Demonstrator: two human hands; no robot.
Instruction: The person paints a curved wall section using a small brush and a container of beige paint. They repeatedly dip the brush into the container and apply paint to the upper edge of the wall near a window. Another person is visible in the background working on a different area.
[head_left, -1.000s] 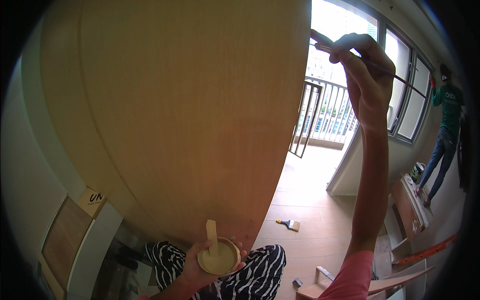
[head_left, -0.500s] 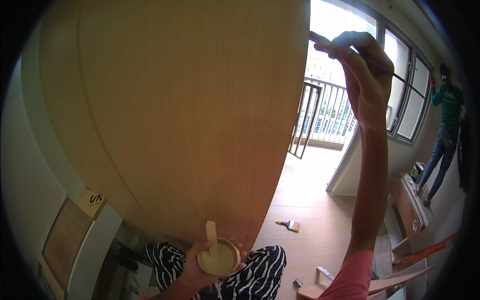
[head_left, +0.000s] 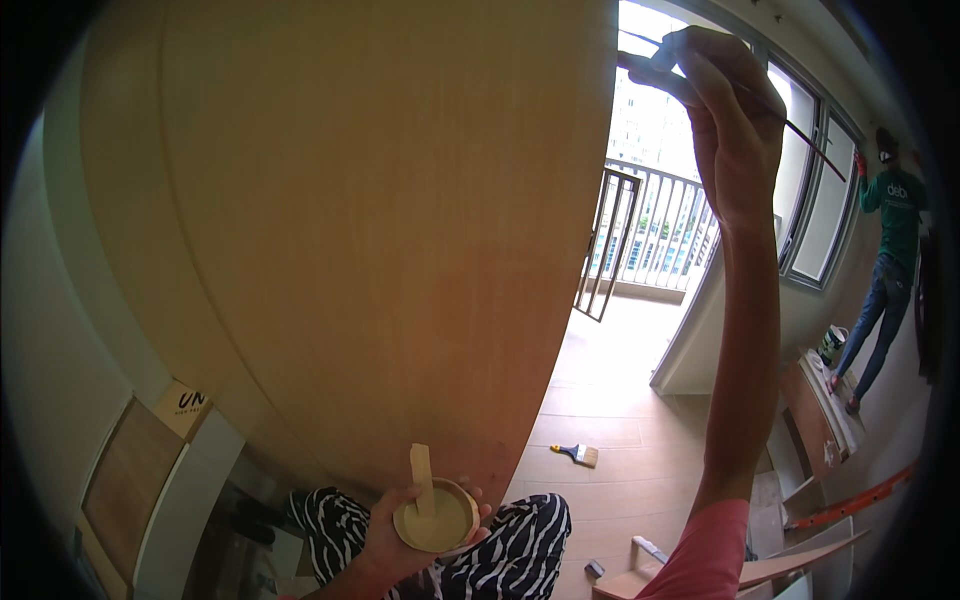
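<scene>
A large light-brown wooden door panel (head_left: 380, 200) fills the middle and left of the view. My right hand (head_left: 725, 115) is raised at the panel's upper right edge. Its fingers pinch a thin slender-handled brush (head_left: 820, 155), whose fine tip reaches the edge; an outstretched finger lies close to the same edge. Low in front of my lap, my left hand (head_left: 385, 530) is wrapped round a small round cup (head_left: 474, 505) of beige paint-like liquid. A flat wooden stick (head_left: 422, 475) stands tilted in the cup, against my left thumb.
On the tiled floor lies a wide flat paintbrush (head_left: 577, 456). At the far right a person (head_left: 895, 215) stands on a raised board beside a paint pail (head_left: 832, 343), near the windows. Wood pieces (head_left: 625, 580) lie at lower right. Beyond the panel is a balcony railing (head_left: 660, 220).
My right hand has risen slightly along the panel's edge, and the brush's fine tip now shows above the fingers. The left hand keeps the cup in nearly the same place.
</scene>
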